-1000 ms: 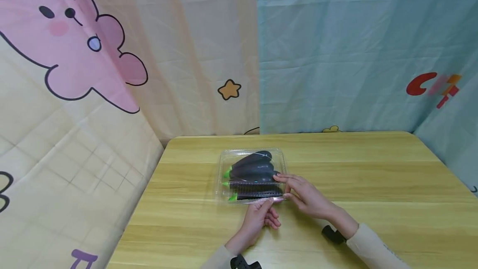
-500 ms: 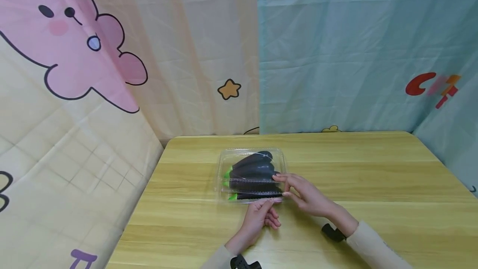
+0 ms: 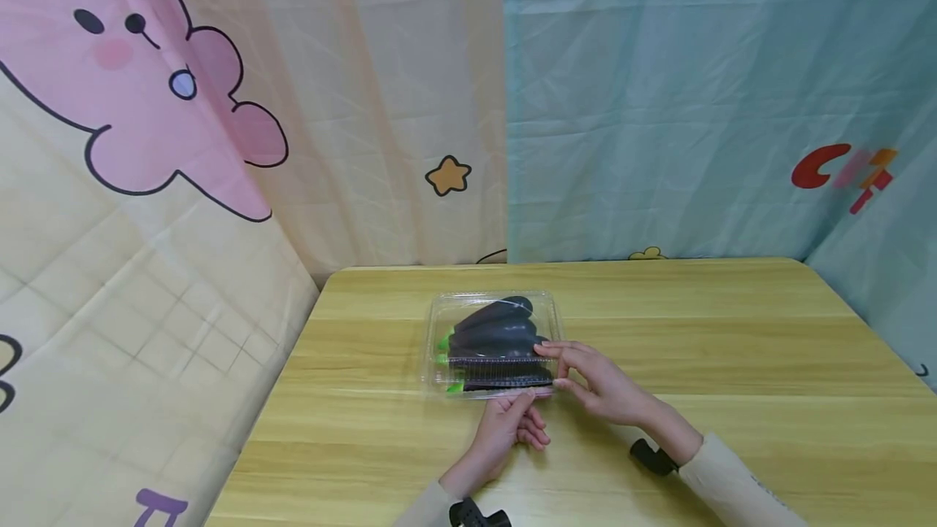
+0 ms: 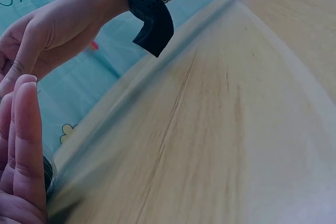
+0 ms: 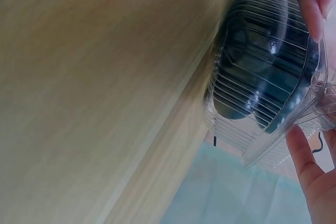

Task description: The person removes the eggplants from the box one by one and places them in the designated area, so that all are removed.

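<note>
A clear plastic container [image 3: 432,340] lies on the wooden table, with several dark eggplants [image 3: 498,336] with green ends inside. At its front edge the left hand [image 3: 498,433] pinches the rim, thumb on top, the other fingers partly curled below. The right hand [image 3: 603,385] holds the front right corner between index finger and thumb. From the right wrist, the container's ribbed side [image 5: 262,61] appears close up, with fingers at its rim. In the left wrist view the left hand [image 4: 21,156] shows at the left edge, its grip out of sight, below the right hand [image 4: 58,35].
The wooden table [image 3: 695,332] extends around the container. Behind it hang a cream curtain [image 3: 395,104] and a blue curtain [image 3: 644,104]. Black wrist devices sit on the left wrist [image 3: 476,515] and the right wrist [image 3: 651,458].
The ribbed front part of the clear lid has shifted slightly, and its glints differ. Both hands stay in nearly the same place.
</note>
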The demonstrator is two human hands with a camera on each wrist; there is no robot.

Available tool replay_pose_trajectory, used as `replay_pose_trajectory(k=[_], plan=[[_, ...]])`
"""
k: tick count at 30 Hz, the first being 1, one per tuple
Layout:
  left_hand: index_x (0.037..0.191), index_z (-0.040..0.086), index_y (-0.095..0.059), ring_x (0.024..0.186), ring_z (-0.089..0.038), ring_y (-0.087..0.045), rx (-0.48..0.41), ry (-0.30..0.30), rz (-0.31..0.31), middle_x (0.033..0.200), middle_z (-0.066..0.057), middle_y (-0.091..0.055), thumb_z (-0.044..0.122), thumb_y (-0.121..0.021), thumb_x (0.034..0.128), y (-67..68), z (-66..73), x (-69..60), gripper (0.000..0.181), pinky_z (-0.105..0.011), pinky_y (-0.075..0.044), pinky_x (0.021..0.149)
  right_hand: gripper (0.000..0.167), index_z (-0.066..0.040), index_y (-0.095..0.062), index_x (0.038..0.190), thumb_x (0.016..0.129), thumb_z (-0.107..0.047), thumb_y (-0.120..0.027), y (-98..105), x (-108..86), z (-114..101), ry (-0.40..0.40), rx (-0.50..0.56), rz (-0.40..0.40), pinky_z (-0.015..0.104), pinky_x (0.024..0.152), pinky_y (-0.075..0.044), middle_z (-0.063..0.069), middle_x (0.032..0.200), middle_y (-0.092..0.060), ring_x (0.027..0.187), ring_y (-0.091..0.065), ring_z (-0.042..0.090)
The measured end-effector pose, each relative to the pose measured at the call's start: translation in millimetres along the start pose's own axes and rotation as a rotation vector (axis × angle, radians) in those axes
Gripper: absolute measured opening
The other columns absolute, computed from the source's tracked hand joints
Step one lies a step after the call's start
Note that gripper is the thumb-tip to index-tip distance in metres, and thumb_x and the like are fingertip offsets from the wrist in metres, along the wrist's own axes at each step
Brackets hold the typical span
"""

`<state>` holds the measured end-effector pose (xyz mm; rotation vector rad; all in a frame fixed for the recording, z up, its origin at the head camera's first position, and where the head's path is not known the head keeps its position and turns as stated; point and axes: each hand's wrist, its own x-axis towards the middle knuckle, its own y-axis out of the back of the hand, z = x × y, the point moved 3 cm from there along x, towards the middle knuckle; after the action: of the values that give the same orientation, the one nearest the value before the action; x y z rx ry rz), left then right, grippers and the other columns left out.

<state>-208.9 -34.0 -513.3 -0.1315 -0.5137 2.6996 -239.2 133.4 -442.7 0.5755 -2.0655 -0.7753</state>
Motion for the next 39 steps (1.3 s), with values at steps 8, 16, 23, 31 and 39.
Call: replay_pose_trajectory(k=[8, 16, 23, 31, 39], plan=[[0.12, -0.018, -0.053, 0.058, -0.01, -0.065, 0.003, 0.005, 0.008, 0.071, -0.002, -0.061, 0.025, -0.052, 0.0987, 5.6, 4.5, -4.2, 0.047, -0.024, -0.055, 0.055, 0.024, -0.017, -0.049, 0.081, 0.085, 0.0, -0.066, 1.9, -0.5, 2.5, -0.034, 0.008, -0.008, 0.039, 0.105, -0.035, 0.01, 0.132, -0.055, 0.122, -0.048, 0.03], [0.099, -0.018, -0.059, 0.056, -0.013, -0.064, 0.014, -0.043, 0.166, 0.067, -0.005, -0.061, 0.026, -0.054, 0.0975, 34.5, 15.8, -24.9, 0.045, -0.026, -0.055, 0.053, 0.024, -0.018, -0.049, 0.081, 0.085, -0.002, -0.067, -0.3, -2.4, 3.9, -0.056, 0.013, -0.009, 0.048, 0.1, -0.038, 0.008, 0.132, -0.055, 0.122, -0.048, 0.028], [0.091, -0.018, -0.06, 0.055, -0.015, -0.064, 0.021, -0.096, 0.307, 0.065, -0.006, -0.06, 0.024, -0.052, 0.0986, 66.0, 30.3, -37.4, 0.044, -0.028, -0.056, 0.052, 0.027, -0.02, -0.049, 0.081, 0.084, -0.002, -0.068, -0.4, -3.7, 7.0, -0.095, 0.021, -0.022, 0.05, 0.1, -0.037, 0.004, 0.134, -0.053, 0.124, -0.047, 0.025], [0.074, -0.005, -0.05, 0.05, -0.018, -0.063, 0.041, -0.137, 0.534, 0.062, -0.009, -0.054, 0.014, -0.05, 0.0992, 82.7, 38.3, -42.2, 0.031, -0.035, -0.056, 0.05, 0.027, -0.021, -0.05, 0.08, 0.084, -0.002, -0.069, 0.5, -3.3, 8.4, -0.102, 0.038, -0.026, 0.048, 0.1, -0.038, 0.004, 0.136, -0.052, 0.125, -0.045, 0.025], [0.112, -0.003, -0.038, 0.048, -0.016, -0.059, 0.063, -0.227, 0.588, 0.081, -0.014, -0.053, 0.009, -0.055, 0.096, 86.0, 36.9, -41.7, 0.026, -0.032, -0.054, 0.045, 0.026, -0.019, -0.053, 0.079, 0.08, -0.002, -0.073, 3.3, -0.7, 2.2, -0.039, -0.037, -0.04, 0.043, 0.101, -0.039, 0.009, 0.136, -0.051, 0.125, -0.045, 0.027]])
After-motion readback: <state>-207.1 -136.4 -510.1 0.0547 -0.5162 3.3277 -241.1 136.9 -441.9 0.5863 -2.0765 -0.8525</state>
